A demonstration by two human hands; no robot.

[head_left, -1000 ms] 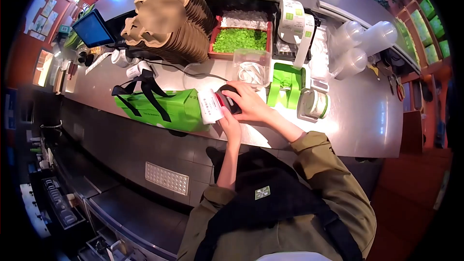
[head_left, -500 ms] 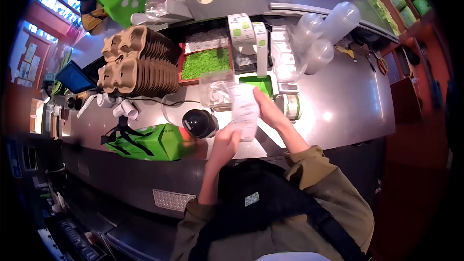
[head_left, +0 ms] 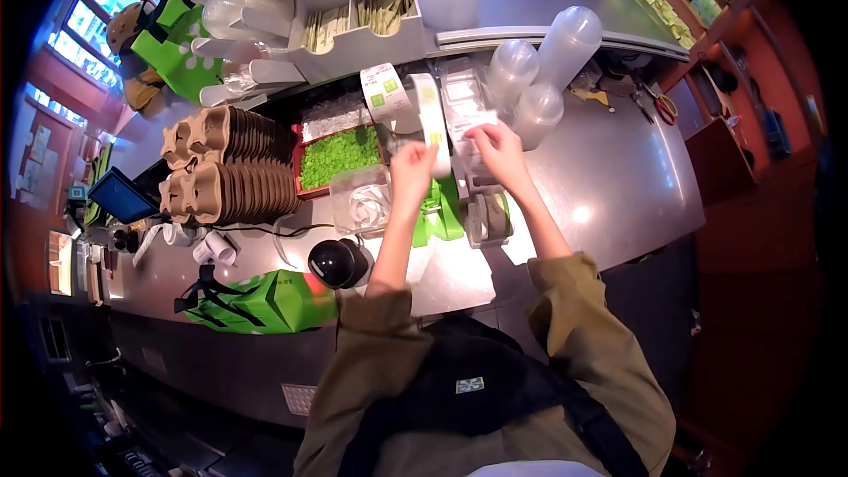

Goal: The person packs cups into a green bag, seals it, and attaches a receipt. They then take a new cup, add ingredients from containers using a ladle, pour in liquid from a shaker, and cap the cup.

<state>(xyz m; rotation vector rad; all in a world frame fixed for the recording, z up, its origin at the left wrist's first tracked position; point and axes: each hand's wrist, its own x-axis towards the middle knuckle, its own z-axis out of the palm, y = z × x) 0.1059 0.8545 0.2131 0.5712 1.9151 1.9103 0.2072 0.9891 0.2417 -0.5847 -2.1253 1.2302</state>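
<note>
- Head view: a long white paper label strip (head_left: 429, 110) is seen between the hands, beside the white printed label roll (head_left: 382, 92), above the steel bench (head_left: 636, 168).
- Its long axis is pointed toward the person.
- Its left edge is met by the bunched fingers of the left hand (head_left: 412, 177), the nearer; whether it is gripped cannot be told.
- By the right hand (head_left: 499, 155), apart from the strip, a blurred white paper slip (head_left: 480, 120) is pinched.

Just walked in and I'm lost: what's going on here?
A person is working at a metal counter. Their left hand is at the label strip hanging from the label roll. The right hand is beside it, apparently pinching something white, too blurred to name. A green bag sits at the counter's near edge.
</note>
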